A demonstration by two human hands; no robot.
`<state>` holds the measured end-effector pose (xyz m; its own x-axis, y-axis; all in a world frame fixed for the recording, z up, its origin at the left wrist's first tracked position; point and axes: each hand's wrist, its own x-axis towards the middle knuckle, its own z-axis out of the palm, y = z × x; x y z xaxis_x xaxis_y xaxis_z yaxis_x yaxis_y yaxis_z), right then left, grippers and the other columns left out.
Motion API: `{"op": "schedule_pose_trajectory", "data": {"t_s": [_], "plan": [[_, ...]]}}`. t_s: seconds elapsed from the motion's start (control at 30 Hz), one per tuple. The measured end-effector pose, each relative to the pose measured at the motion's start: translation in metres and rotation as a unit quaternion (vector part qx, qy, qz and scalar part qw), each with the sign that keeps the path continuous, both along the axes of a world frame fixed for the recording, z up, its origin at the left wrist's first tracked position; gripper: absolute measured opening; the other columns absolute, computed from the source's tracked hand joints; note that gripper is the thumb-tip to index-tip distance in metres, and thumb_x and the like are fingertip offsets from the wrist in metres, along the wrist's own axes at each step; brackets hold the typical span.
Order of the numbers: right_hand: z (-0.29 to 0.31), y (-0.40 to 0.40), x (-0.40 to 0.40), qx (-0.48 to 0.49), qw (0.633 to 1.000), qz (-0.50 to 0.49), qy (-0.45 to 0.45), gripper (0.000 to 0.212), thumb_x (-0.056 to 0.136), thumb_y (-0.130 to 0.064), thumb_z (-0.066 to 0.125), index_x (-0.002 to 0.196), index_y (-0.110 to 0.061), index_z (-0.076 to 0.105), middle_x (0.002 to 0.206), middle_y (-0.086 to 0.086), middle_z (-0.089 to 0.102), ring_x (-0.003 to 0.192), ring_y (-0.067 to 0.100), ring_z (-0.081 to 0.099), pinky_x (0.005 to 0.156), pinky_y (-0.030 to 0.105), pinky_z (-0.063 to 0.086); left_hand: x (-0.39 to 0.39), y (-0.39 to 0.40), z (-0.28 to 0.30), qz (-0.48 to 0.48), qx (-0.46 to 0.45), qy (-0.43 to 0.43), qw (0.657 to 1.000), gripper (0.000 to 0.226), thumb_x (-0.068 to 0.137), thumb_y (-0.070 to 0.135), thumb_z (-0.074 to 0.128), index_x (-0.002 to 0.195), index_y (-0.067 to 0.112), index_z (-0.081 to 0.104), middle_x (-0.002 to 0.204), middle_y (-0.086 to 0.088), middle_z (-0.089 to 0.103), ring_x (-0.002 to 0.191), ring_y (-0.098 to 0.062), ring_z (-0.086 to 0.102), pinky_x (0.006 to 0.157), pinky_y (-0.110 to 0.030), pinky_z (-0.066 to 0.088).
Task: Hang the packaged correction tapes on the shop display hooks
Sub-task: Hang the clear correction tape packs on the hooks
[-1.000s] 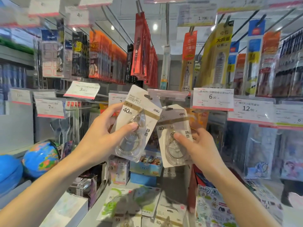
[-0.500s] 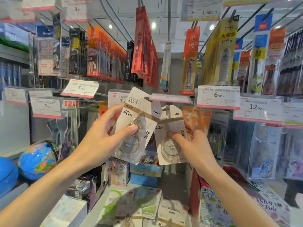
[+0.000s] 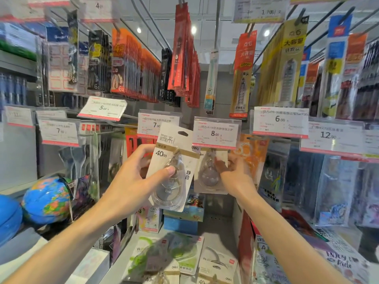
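Movement on the right side: the right hand has carried its packaged correction tape up and inward over the last second, and the card's top now sits tucked behind the 8.00 price tag. That puts its hang hole right at the hook, though the hook itself is hidden by the tag, so I cannot tell whether the card is threaded on yet. The right fingers pinch that pack at its edge, grasping it. Over on the left, the left hand has barely shifted: thumb across the clear blister, fingers behind the card, gripping the second correction tape pack tilted, with its open hang slot near the 7.90 tag, waiting its turn. More packs lie on the shelf below, among them the green-printed pack. By my reading, one hanging is about done, with several to follow.
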<state>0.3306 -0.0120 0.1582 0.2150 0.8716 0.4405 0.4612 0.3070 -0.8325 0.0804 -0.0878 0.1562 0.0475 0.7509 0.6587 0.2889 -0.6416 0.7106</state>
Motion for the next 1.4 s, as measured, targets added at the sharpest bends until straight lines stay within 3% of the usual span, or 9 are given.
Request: {"op": "schedule_pose_trajectory", "data": {"t_s": [0.17,0.23,0.33,0.5,0.8,0.93,1.1,1.23,1.4], "plan": [[-0.007,-0.014,0.016,-0.055,0.997,0.049,-0.018,0.022,0.105,-0.026,0.050,0.122,-0.039,0.053,0.110,-0.013,0.065,0.093,0.025,0.074,0.065,0.027,0.060,0.003,-0.003,-0.010,-0.015,-0.023,-0.009,1.000,0.043,0.072,0.054,0.078,0.112,0.047,0.061,0.113,0.014,0.078,0.102,-0.009,0.075,0.091,-0.039,0.057],[-0.009,-0.021,0.024,-0.037,0.997,0.070,0.022,0.022,0.104,-0.016,0.054,0.111,-0.033,0.067,0.108,-0.005,0.074,0.092,0.026,0.078,0.080,0.036,0.066,0.007,-0.002,-0.015,-0.029,-0.040,-0.014,0.999,0.043,0.075,0.049,0.080,0.113,0.044,0.061,0.112,0.011,0.079,0.098,-0.010,0.077,0.089,-0.039,0.057],[-0.014,-0.037,0.035,-0.013,0.993,0.103,0.061,0.015,0.103,-0.012,0.061,0.109,-0.017,0.073,0.088,0.004,0.081,0.077,0.015,0.078,0.071,0.028,0.066,0.016,0.000,-0.023,-0.054,-0.063,-0.028,0.996,0.041,0.082,0.034,0.082,0.117,0.035,0.061,0.111,0.009,0.080,0.098,-0.013,0.078,0.090,-0.038,0.056],[-0.031,-0.070,0.035,-0.011,0.976,0.214,0.035,0.016,0.099,-0.027,0.069,0.113,-0.026,0.075,0.103,-0.003,0.082,0.095,0.015,0.079,0.084,0.028,0.063,0.041,-0.002,-0.030,-0.105,-0.086,-0.048,0.990,0.043,0.083,0.031,0.080,0.122,0.028,0.062,0.112,0.006,0.080,0.100,-0.015,0.078,0.084,-0.022,0.059],[-0.036,-0.084,0.044,-0.010,0.971,0.224,0.080,0.013,0.099,-0.020,0.068,0.111,-0.019,0.074,0.103,0.006,0.083,0.097,0.023,0.079,0.081,0.031,0.063,0.063,-0.009,-0.031,-0.081,-0.072,0.053,0.993,0.038,0.093,0.034,0.074,0.130,0.040,0.063,0.117,0.022,0.075,0.110,-0.001,0.069,0.097,-0.034,0.055],[-0.033,-0.084,0.059,0.014,0.978,0.189,0.087,0.011,0.099,-0.023,0.068,0.103,-0.028,0.077,0.101,0.007,0.083,0.097,0.029,0.078,0.088,0.039,0.064,0.058,-0.010,-0.015,0.017,0.033,0.099,0.994,0.032,0.093,0.036,0.072,0.123,0.038,0.062,0.097,0.017,0.072,0.087,-0.005,0.070,0.076,-0.022,0.054],[-0.029,-0.081,0.073,0.049,0.984,0.152,0.077,0.010,0.097,-0.030,0.070,0.102,-0.034,0.077,0.100,0.003,0.083,0.095,0.030,0.078,0.099,0.054,0.057,0.047,-0.003,0.026,0.186,0.317,0.247,0.897,0.039,0.086,0.022,0.076,0.121,0.014,0.062,0.109,-0.001,0.061,0.088,-0.017,0.059,0.066,-0.038,0.056],[-0.024,-0.081,0.074,0.055,0.986,0.147,0.061,0.012,0.097,-0.029,0.069,0.103,-0.037,0.076,0.100,-0.002,0.083,0.092,0.020,0.079,0.098,0.052,0.058,0.048,0.005,0.056,0.231,0.364,0.340,0.836,0.059,0.075,0.006,0.083,0.130,0.005,0.061,0.134,-0.018,0.056,0.114,-0.032,0.053,0.075,-0.042,0.057],[-0.020,-0.083,0.073,0.068,0.987,0.139,0.043,0.014,0.099,-0.026,0.068,0.103,-0.037,0.075,0.100,-0.005,0.083,0.092,0.018,0.079,0.096,0.046,0.059,0.042,0.004,0.073,0.237,0.396,0.406,0.789,0.038,0.088,0.010,0.073,0.124,0.003,0.065,0.134,-0.017,0.062,0.120,-0.038,0.056,0.090,-0.050,0.052]]}}
